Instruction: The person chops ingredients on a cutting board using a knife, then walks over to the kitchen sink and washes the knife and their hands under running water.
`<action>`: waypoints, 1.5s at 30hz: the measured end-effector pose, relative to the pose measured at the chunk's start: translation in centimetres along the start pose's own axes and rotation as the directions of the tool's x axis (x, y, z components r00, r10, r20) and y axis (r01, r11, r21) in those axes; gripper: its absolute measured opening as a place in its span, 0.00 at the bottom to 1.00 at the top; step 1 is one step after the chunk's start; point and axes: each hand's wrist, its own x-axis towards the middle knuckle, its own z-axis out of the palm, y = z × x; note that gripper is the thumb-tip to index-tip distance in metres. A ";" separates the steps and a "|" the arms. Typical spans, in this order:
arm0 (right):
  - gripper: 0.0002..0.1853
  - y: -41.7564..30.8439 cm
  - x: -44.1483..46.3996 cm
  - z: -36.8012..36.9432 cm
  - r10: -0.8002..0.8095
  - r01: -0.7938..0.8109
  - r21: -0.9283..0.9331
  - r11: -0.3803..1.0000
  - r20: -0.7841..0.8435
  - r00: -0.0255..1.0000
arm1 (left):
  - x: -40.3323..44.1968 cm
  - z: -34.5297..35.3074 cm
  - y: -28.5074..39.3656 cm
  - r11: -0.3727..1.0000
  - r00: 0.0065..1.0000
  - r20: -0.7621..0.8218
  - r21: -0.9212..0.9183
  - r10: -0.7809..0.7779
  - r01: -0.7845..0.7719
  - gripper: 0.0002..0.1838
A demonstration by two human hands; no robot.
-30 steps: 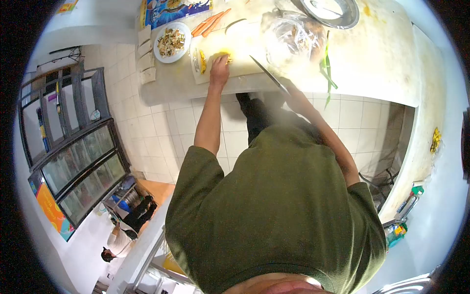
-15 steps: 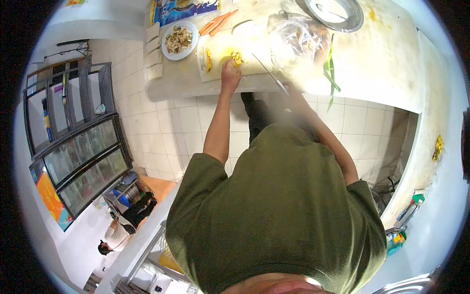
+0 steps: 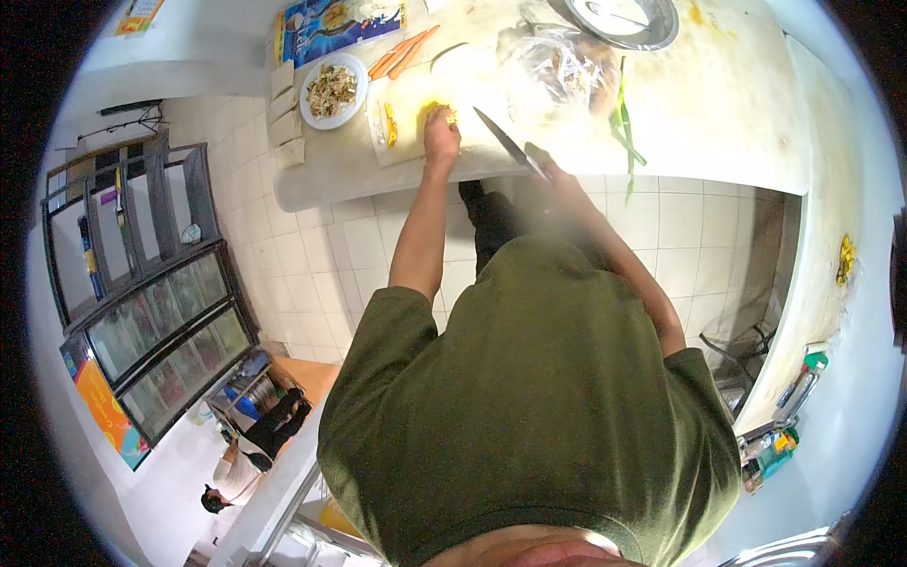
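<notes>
My left hand (image 3: 441,140) rests on the pale cutting board (image 3: 406,151), its fingers curled over small yellow chopped pieces (image 3: 452,118). My right hand (image 3: 559,178) is wrapped round the handle of a knife (image 3: 501,132), whose blade points up and left, apart from the yellow pieces. A strip of yellow food (image 3: 390,125) lies on the board's left part. Left of the board stands a white plate (image 3: 305,102) with a shredded brown and white food mix (image 3: 332,91). Several carrots (image 3: 404,53) lie beyond the board.
Beyond my right hand lies a clear plastic bag (image 3: 567,71), with a metal bowl (image 3: 673,28) behind it. Green onion stalks (image 3: 623,123) hang over the table's front edge. A blue printed packet (image 3: 335,30) lies at the back left. Another person (image 3: 241,468) is at the lower left.
The knife blade has turned a little, showing more of its flat side. My left hand now covers more of the yellow pieces. The whole view has shifted slightly.
</notes>
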 end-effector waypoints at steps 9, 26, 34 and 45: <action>0.14 -10.2 -2.5 -7.0 -0.248 0.262 0.057 0.963 -0.177 0.952 | -0.7 -3.3 -1.8 0.648 0.900 0.047 -0.678 -0.432 0.347 0.12; 0.12 -19.2 7.6 -6.3 -0.408 0.379 -0.462 0.802 0.040 0.912 | -2.0 -5.1 -5.6 0.919 0.939 -0.157 0.208 -0.305 0.334 0.17; 0.19 -4.6 1.0 -3.8 0.062 -0.066 -0.319 0.946 -0.023 0.998 | -2.2 -3.1 -5.9 0.926 0.930 -0.274 0.220 -0.243 0.307 0.16; 0.21 -2.7 -3.4 -0.9 0.287 -0.291 -0.015 0.957 -0.127 0.949 | 0.2 -8.7 -5.5 0.298 0.881 0.163 -0.900 -0.443 0.317 0.12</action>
